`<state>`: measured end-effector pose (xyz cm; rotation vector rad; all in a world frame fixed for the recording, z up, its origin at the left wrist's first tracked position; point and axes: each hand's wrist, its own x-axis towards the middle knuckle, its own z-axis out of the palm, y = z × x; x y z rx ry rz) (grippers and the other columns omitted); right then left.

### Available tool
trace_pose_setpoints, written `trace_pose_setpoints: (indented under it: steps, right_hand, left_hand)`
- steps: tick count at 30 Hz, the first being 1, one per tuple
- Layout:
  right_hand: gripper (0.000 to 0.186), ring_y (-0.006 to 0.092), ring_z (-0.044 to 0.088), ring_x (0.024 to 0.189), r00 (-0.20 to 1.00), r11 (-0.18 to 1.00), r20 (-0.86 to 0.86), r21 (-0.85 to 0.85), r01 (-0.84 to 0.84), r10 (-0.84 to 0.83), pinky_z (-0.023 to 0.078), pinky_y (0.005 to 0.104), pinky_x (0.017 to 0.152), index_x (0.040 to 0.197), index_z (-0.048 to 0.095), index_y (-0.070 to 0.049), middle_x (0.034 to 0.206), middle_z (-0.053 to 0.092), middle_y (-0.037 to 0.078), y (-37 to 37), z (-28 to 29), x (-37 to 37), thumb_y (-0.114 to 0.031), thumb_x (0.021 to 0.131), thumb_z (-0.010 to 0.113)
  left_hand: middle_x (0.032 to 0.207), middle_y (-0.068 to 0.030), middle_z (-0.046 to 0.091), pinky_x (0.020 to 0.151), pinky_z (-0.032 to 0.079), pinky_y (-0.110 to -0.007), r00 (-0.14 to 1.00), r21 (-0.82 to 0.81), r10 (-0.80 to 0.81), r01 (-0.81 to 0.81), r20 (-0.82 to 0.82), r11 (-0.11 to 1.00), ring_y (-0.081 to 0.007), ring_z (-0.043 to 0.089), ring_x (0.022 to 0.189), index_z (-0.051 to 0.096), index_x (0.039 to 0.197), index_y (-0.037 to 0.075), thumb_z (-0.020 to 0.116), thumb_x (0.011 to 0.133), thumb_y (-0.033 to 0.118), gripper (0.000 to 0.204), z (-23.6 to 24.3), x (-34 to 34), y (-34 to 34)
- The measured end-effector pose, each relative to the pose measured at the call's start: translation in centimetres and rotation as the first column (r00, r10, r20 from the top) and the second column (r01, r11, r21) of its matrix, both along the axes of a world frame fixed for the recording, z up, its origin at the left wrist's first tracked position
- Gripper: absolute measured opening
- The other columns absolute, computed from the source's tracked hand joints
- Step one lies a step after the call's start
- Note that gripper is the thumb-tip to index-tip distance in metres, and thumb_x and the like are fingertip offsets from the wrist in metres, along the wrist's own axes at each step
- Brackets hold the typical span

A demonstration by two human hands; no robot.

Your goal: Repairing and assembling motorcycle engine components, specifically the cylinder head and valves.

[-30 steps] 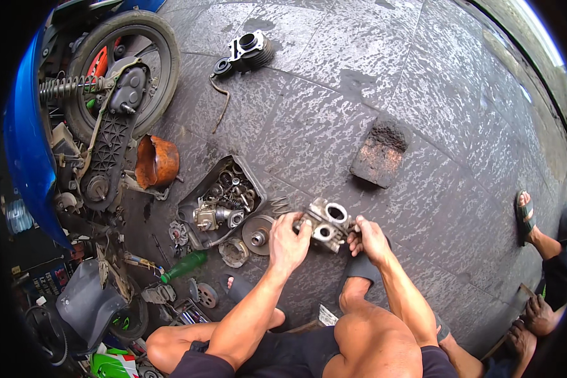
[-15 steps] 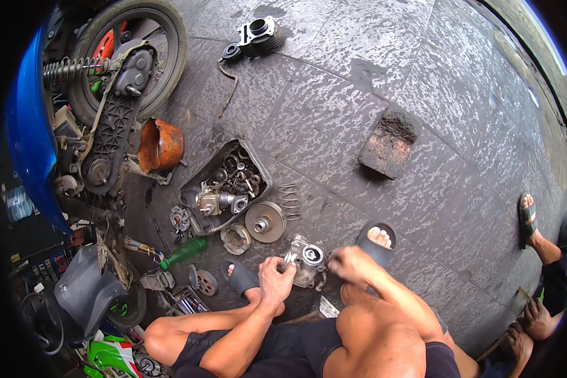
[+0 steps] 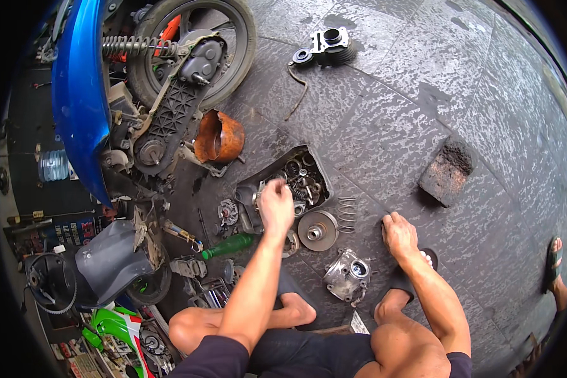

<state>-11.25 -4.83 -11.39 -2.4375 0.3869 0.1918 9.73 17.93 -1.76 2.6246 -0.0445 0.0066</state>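
Note:
My left hand (image 3: 276, 205) is at the dark plastic tub (image 3: 326, 165) of greasy metal parts, over the metal carburetor body (image 3: 297, 206), which it partly covers. Its fingers are curled; what they grip is hidden. My right hand (image 3: 400, 234), fingers curled, is low over the floor right of a coil spring (image 3: 346, 216); any held item is hidden. The metal cylinder head (image 3: 346, 278) lies on the floor between my forearms, touched by neither hand. A round metal pulley disc (image 3: 317, 230) sits below the tub.
A blue scooter (image 3: 79, 107) with exposed rear wheel is left, beside a rusty orange piece (image 3: 223, 138). A cylinder block (image 3: 331, 53) lies above, a blackened block (image 3: 446, 173) right, a green bottle (image 3: 227, 246) left. Another person's sandaled foot (image 3: 554, 264) is at far right.
I let go of the cylinder head, now down on the floor. My left hand moved up to the tub; my right moved beside the spring. The camera view shifted leftward.

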Motion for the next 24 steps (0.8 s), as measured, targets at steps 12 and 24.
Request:
trace_pose_setpoints:
  steps: [12, 24]
  right_hand:
    - [0.014, 0.0411, 0.065, 0.085, 0.976, 0.97, 0.043, 0.126, 0.207, -0.213, 0.053, 0.0482, 0.075, 0.088, 0.057, -0.001, 0.089, 0.064, 0.019, -1.0, 2.6, -0.3, -0.012, 0.084, 0.065]
    - [0.022, 0.0128, 0.066, 0.075, 0.821, 0.084, -0.249, 0.938, 0.337, -0.514, 0.056, 0.0275, 0.065, 0.113, 0.06, 0.005, 0.091, 0.067, 0.007, -1.0, 9.8, 2.5, -0.013, 0.1, 0.062]
  left_hand:
    - [0.107, -0.028, 0.071, 0.092, 0.053, -0.043, 0.911, 0.415, 0.179, -0.009, -0.372, 0.91, -0.0375, 0.07, 0.103, 0.072, 0.098, -0.009, 0.077, 0.077, 0.034, 0.047, -4.9, 8.7, -2.6]
    - [0.12, -0.014, 0.065, 0.089, 0.055, -0.037, 0.787, -0.936, -0.508, -0.276, -0.351, 0.219, -0.0237, 0.065, 0.104, 0.056, 0.128, 0.008, 0.061, 0.093, -0.001, 0.037, 4.3, -3.3, -4.7]
